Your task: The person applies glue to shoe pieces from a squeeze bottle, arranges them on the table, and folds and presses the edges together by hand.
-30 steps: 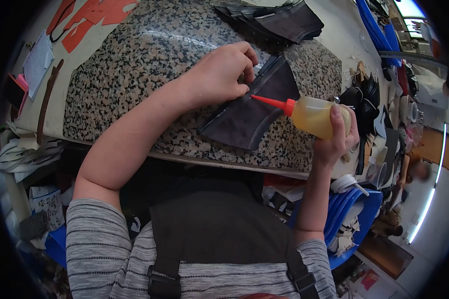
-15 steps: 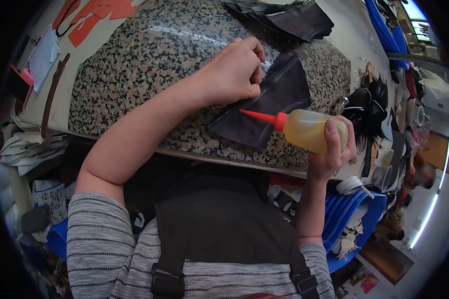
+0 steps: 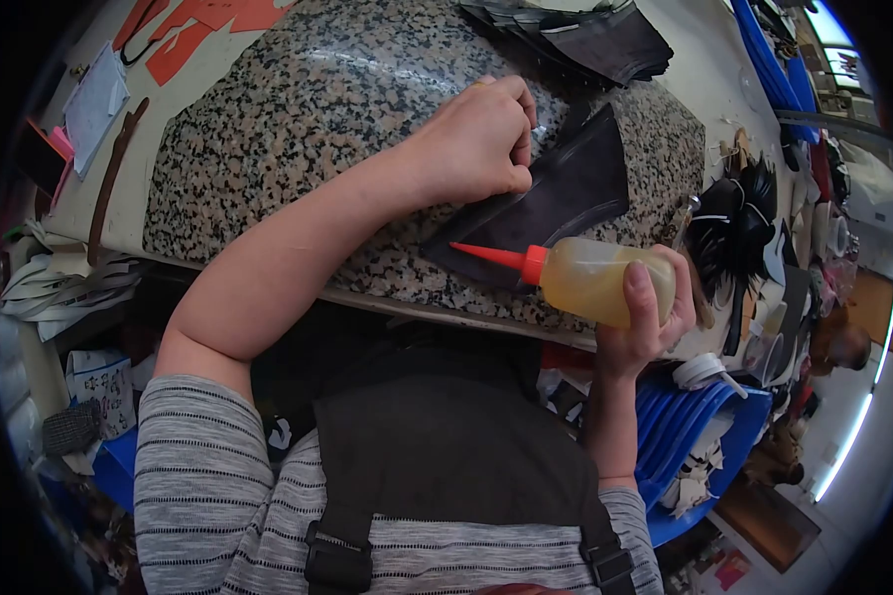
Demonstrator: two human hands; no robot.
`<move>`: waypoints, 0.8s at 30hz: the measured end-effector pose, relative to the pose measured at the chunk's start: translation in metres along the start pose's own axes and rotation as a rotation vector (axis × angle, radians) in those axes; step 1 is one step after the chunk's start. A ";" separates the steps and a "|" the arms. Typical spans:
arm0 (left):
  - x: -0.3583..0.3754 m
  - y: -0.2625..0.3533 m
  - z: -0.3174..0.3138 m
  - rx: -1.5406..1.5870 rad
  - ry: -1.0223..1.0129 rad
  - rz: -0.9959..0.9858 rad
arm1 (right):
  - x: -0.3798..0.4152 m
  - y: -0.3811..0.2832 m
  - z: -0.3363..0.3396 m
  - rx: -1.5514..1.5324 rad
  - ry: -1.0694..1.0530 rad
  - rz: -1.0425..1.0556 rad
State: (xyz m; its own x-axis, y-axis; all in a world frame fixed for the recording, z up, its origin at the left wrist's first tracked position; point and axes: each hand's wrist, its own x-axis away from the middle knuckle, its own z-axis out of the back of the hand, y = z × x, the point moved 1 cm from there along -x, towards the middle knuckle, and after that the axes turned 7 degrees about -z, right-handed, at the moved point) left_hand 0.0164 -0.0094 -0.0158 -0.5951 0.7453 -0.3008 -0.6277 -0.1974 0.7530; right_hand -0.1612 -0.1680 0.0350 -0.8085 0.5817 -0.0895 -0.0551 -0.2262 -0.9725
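My right hand (image 3: 655, 315) is wrapped round a squeeze bottle (image 3: 583, 280) of yellowish liquid with a long red nozzle. The bottle lies tipped on its side, its nozzle pointing left over the near end of a curved black leather-like piece (image 3: 580, 188). That dark piece rests on a speckled stone slab (image 3: 298, 149). At its upper left edge is my left hand (image 3: 481, 139), fingers curled in and thumb pressed toward them; what they hold, if anything, is hidden.
A stack of similar black pieces (image 3: 605, 45) sits at the slab's far edge. Orange-red cutouts (image 3: 184, 40) and a brown strip (image 3: 114, 183) lie on the left. To the right are a black bundle (image 3: 739, 213) and, lower down, a blue bin (image 3: 680, 416) with scraps.
The bottle has shifted left and slightly down, bringing its nozzle tip close to the near-left end of the black piece. My left hand stays by that piece's edge.
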 end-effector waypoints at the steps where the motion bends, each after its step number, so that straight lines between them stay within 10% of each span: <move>1: 0.000 0.000 0.000 -0.006 0.002 -0.005 | 0.002 -0.001 -0.001 -0.007 -0.004 -0.012; 14: -0.004 0.022 0.016 0.221 -0.105 0.063 | 0.001 0.024 0.013 -0.652 0.119 -0.148; 24: -0.086 0.045 0.125 0.807 0.412 0.194 | -0.027 0.056 0.032 -1.016 0.181 -0.260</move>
State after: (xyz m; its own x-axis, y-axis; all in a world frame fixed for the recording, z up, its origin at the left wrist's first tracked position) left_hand 0.1021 -0.0023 0.1173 -0.8817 0.4299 -0.1943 -0.0505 0.3235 0.9449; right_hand -0.1615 -0.2210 -0.0102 -0.7386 0.6447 0.1971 0.3689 0.6312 -0.6822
